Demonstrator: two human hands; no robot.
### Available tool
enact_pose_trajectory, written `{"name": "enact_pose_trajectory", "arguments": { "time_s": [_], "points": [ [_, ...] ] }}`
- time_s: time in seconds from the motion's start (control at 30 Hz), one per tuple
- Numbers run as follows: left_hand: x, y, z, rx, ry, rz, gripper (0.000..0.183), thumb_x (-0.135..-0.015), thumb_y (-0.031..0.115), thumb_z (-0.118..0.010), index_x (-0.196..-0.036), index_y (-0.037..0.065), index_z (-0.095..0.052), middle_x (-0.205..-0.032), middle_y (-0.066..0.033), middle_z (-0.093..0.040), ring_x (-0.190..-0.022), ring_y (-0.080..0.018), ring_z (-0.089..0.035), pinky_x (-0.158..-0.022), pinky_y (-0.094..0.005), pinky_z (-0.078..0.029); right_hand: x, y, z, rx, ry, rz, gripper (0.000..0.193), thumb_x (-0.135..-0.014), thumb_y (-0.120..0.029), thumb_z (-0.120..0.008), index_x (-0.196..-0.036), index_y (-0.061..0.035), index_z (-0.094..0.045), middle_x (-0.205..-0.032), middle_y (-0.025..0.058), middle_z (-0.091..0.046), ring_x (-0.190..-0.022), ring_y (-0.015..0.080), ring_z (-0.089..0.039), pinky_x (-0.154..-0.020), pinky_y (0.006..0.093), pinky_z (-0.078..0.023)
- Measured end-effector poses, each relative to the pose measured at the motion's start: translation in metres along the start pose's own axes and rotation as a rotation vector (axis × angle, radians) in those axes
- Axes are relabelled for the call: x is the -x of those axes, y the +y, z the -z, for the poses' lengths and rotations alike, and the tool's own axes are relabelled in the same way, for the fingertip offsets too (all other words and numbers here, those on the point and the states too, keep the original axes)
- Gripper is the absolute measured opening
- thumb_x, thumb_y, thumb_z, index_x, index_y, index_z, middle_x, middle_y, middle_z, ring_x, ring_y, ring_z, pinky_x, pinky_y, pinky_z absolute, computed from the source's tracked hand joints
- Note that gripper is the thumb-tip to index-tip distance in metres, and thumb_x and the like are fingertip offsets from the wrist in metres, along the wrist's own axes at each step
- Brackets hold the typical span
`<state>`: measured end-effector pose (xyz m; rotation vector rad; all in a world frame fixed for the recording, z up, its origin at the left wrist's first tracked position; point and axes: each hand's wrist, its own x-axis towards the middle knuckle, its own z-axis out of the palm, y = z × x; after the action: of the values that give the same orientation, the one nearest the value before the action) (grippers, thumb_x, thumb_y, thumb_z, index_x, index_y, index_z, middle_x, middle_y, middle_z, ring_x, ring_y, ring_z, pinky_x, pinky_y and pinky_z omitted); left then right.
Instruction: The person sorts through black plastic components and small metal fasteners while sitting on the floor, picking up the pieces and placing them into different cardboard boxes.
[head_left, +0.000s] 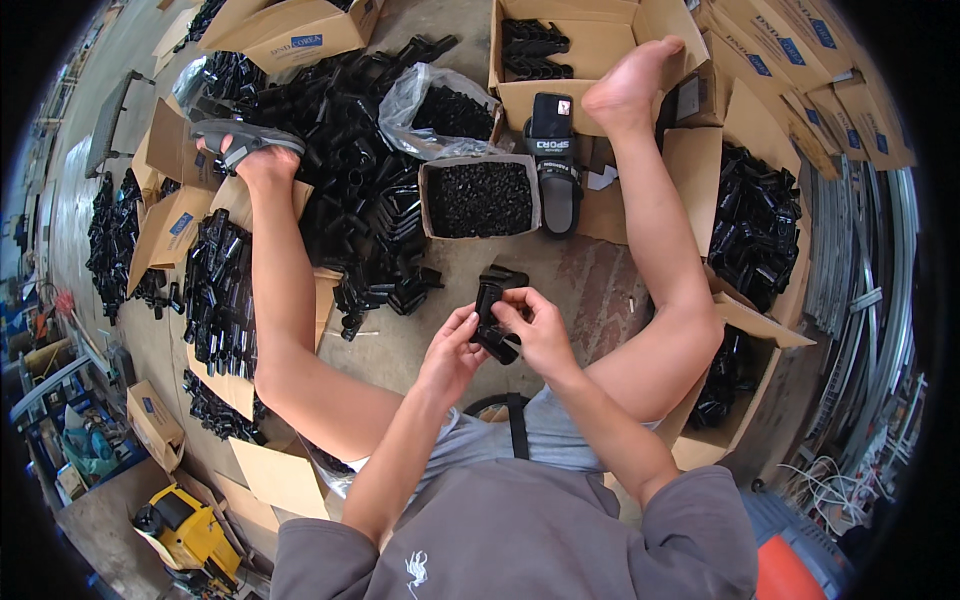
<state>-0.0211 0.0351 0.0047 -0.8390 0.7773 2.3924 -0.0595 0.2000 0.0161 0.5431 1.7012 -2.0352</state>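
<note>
Between my hands, above the floor in front of my lap, is a black tubular plastic fitting (488, 303) with short branches. My left hand (448, 352) grips its left side with thumb and fingers. From the right, my right hand (540, 332) is closed on the same piece, its thumb pressed against the body. The fingers partly cover the fitting, so its full shape is hidden. Just beyond the hands, a small open carton (424, 200) holds small black parts (482, 198). Behind it, a clear plastic bag (402, 112) contains more of them.
A heap of black fittings (345, 180) spreads at the far left. Cartons of fittings stand on both sides, including a right-hand pile (755, 225). A phone (552, 116) rests on a dark slide sandal (560, 200). Metal profiles (860, 290) line the right; a yellow machine (195, 530) is lower left.
</note>
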Motion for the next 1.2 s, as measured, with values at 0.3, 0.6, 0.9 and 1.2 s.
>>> {"name": "enact_pose_trajectory", "arguments": {
  "time_s": [0.3,0.6,0.9,1.2],
  "points": [
    [-0.010,0.000,0.021,-0.022,0.071,-0.131,0.031,-0.107,0.022,-0.059,-0.136,0.011,-0.057,-0.123,-0.0062,-0.068,-0.112,-0.0178,-0.066,-0.096,-0.0351,-0.053,0.004,-0.008,0.028,-0.143,0.064,-0.075,0.023,-0.107,-0.019,-0.059,-0.120,-0.0002,-0.063,-0.111,0.0142,-0.073,-0.093,0.0176,-0.073,-0.079,0.0275,-0.058],
    [-0.002,-0.004,0.012,-0.343,0.122,-0.359,0.036,-0.104,0.010,-0.062,-0.139,0.004,-0.056,-0.127,-0.0055,-0.067,-0.114,-0.0130,-0.064,-0.096,-0.0291,-0.052,0.002,0.000,0.000,0.138,0.052,0.200,0.018,-0.095,-0.011,-0.075,-0.109,-0.0017,-0.069,-0.094,0.0027,-0.073,-0.083,0.0079,-0.066,-0.076,0.0247,-0.053],
    [-0.001,-0.005,0.002,-0.398,0.126,-0.487,0.038,-0.100,0.003,-0.067,-0.136,-0.002,-0.058,-0.126,-0.0082,-0.067,-0.114,-0.0116,-0.062,-0.099,-0.0253,-0.049,0.008,0.005,-0.011,0.185,0.062,0.034,0.019,-0.087,-0.010,-0.081,-0.102,0.0000,-0.074,-0.097,0.0064,-0.077,-0.085,0.0102,-0.070,-0.076,0.0264,-0.054],
    [0.001,-0.002,-0.005,-0.479,0.107,-0.572,0.037,-0.099,0.001,-0.067,-0.135,-0.004,-0.058,-0.126,-0.0093,-0.066,-0.114,-0.0127,-0.063,-0.100,-0.0265,-0.050,0.004,0.006,-0.012,-0.144,-0.004,-0.140,0.016,-0.089,-0.009,-0.081,-0.102,-0.0023,-0.075,-0.095,0.0039,-0.075,-0.088,0.0096,-0.067,-0.081,0.0257,-0.051]
  ]
}}
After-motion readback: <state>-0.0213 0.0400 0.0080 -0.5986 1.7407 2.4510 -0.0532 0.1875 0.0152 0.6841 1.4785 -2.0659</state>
